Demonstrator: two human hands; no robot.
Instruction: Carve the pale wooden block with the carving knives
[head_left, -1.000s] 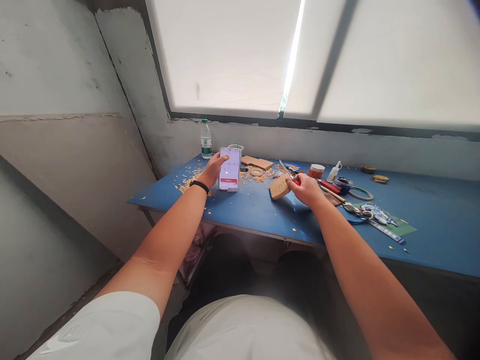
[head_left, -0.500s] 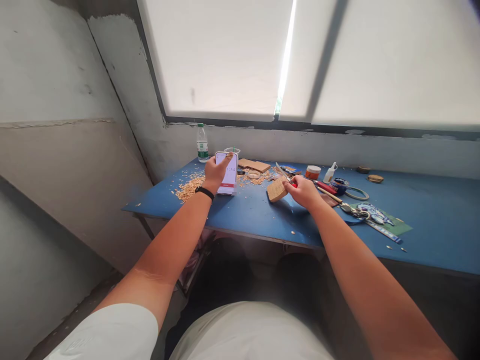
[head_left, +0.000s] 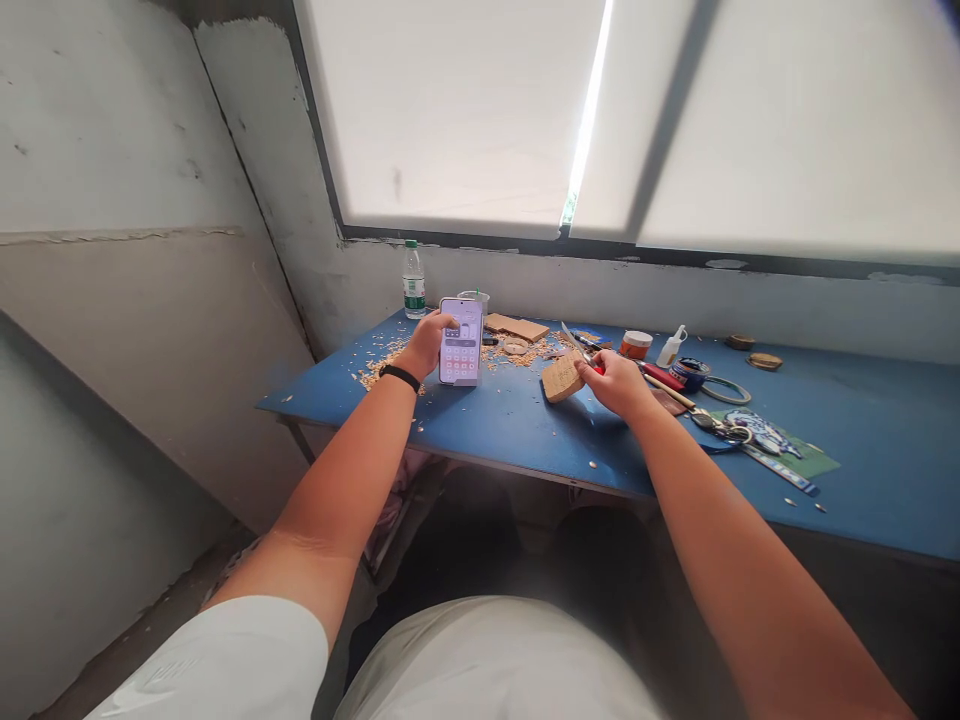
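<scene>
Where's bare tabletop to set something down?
Right of the green sheet and wooden disc is the widest patch; a smaller, chip-dotted one lies between phone and wood block. It's crowded beside the right hand: jar, glue bottle, keys.

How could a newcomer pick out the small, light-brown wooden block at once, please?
Find the blue tabletop below the broad, pale window, then the right hand over it. The small, light-brown wooden block is at that hand's fingertips. It is tilted in the grip, unlike the flat, tan wooden boards lying farther back.
</scene>
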